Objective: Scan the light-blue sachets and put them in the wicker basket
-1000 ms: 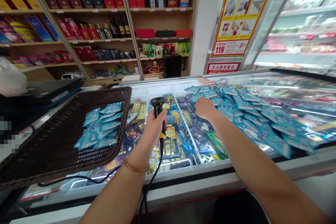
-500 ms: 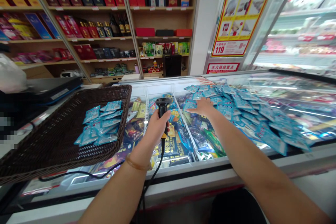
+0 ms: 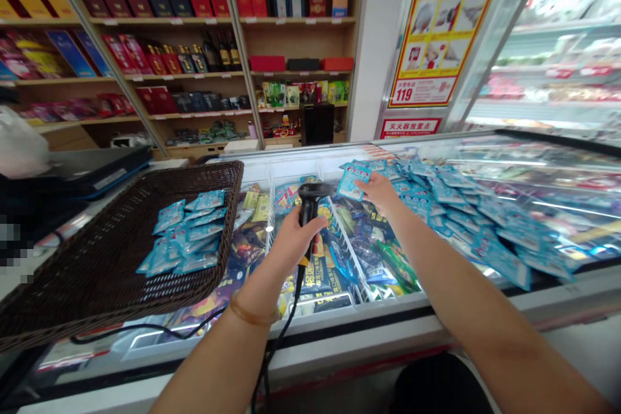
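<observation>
My left hand [image 3: 292,237] is wrapped round the handle of a black barcode scanner [image 3: 310,197], whose head points away from me and whose cord hangs down below. In my right hand [image 3: 380,194] is a blue packet [image 3: 353,182], pinched at its right edge and lifted, its printed face partly towards me. A spread-out pile of similar blue packets [image 3: 451,187] lies on the freezer's glass top beyond and to the right of that hand. More blue packets [image 3: 194,233] sit in the right part of a brown wicker basket [image 3: 97,226] on the left.
Beneath is a glass-topped chest freezer [image 3: 388,320] with wire dividers and colourful packages inside. The scanner's black cord [image 3: 179,335] runs across its front left. Shelves [image 3: 301,32] of boxes and bottles stand behind, and a red poster [image 3: 446,26] hangs beside them.
My right hand has picked up a blue packet from the pile's near-left edge and drawn it slightly left. The barcode scanner in my left hand has shifted a little right, its head turning towards the packet.
</observation>
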Available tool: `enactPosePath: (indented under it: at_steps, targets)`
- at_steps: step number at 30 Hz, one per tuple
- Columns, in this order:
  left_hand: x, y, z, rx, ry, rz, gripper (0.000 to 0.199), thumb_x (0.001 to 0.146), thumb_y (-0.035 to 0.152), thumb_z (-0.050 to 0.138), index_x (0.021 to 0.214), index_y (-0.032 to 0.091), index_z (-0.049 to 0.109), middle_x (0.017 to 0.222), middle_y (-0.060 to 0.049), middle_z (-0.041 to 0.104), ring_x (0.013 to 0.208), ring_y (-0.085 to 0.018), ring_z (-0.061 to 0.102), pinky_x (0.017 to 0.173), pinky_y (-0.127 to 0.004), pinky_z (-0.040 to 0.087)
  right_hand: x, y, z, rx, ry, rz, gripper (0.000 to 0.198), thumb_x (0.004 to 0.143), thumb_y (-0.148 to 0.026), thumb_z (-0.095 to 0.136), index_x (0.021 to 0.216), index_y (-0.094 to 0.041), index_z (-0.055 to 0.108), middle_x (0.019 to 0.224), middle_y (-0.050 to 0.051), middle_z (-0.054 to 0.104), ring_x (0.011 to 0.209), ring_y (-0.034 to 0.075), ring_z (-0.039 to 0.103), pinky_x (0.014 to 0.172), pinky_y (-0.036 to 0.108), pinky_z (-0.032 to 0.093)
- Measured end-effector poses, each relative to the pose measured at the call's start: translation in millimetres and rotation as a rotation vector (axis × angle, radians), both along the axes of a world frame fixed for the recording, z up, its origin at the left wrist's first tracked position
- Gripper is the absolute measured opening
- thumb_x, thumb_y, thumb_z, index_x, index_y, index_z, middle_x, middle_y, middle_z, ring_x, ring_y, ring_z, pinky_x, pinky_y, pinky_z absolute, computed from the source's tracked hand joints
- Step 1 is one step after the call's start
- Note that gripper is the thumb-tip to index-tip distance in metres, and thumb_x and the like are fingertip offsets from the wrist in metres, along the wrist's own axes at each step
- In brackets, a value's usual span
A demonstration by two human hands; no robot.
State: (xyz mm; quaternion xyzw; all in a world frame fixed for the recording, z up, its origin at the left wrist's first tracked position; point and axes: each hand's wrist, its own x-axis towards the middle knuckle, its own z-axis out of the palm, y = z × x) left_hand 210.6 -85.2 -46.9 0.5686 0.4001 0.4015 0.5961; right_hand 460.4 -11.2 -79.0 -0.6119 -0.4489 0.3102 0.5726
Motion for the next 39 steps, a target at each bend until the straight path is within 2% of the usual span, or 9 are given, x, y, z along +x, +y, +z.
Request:
enactPosePath:
  at_steps: [3,9,15,22,30,33,39]
  targets:
    - [0,-4,2.5,0.049,-0.01,-0.06,0.035,0.076,0.044,0.071,0.09,0.021,0.047,0.051,0.008,0.052,0.037,-0.008,0.046,0.04,-0.02,0.035,-2,-2,6,0.015,0.183,-0.011,0.044,0.06,-0.051,0.083,0.076,-0.023,0.053,0.061,-0.005,0.06,0.065,0.016,0.061,0.066,0.03,0.048]
    - [3,-10,-2.5,0.078,0.047,-0.15,0.028,0.081,0.04,0.065,0.091,0.022,0.048,0.051,0.009,0.05,0.037,-0.008,0.045,0.04,-0.021,0.035,-8,-5,10,0.09,0.386,0.049,0.042,0.059,-0.042,0.085,0.075,-0.023,0.052,0.062,-0.006,0.062,0.067,0.014,0.063,0.069,0.028,0.049]
    - [5,-12,-3.9,0.142,0.143,-0.182,0.023,0.083,0.037,0.061,0.09,0.022,0.046,0.049,0.01,0.048,0.038,-0.009,0.046,0.04,-0.021,0.037,-14,-5,9,0.095,0.292,0.115,0.035,0.068,-0.046,0.077,0.082,-0.024,0.054,0.069,-0.005,0.067,0.072,0.014,0.065,0.073,0.029,0.049]
    - [3,-8,-8.6,0.167,0.118,-0.185,0.022,0.084,0.036,0.06,0.093,0.022,0.046,0.051,0.01,0.046,0.038,-0.008,0.044,0.04,-0.022,0.037,-8,-1,4,0.137,0.241,0.154,0.037,0.07,-0.052,0.072,0.09,-0.025,0.057,0.075,-0.003,0.07,0.08,0.017,0.069,0.076,0.03,0.05]
    - [4,-10,-5.8,0.178,0.156,-0.206,0.019,0.083,0.033,0.06,0.09,0.021,0.046,0.051,0.01,0.046,0.038,-0.008,0.044,0.039,-0.022,0.036,-6,1,1,0.132,0.228,0.121,0.041,0.068,-0.055,0.074,0.079,-0.025,0.047,0.066,-0.005,0.061,0.072,0.015,0.062,0.072,0.029,0.048]
    - [3,-9,-6.6,0.173,0.157,-0.212,0.02,0.084,0.033,0.06,0.092,0.021,0.047,0.051,0.01,0.046,0.038,-0.008,0.044,0.039,-0.022,0.036,-8,1,3,0.155,0.268,0.142,0.042,0.066,-0.053,0.077,0.08,-0.024,0.048,0.064,-0.005,0.06,0.071,0.015,0.062,0.072,0.029,0.048]
    - [5,-9,-8.3,0.15,0.091,-0.199,0.025,0.084,0.038,0.063,0.097,0.021,0.05,0.053,0.009,0.049,0.038,-0.008,0.045,0.042,-0.021,0.038,-15,-4,9,0.113,0.305,0.093,0.036,0.069,-0.047,0.076,0.081,-0.024,0.051,0.062,-0.008,0.057,0.067,0.013,0.062,0.075,0.029,0.051]
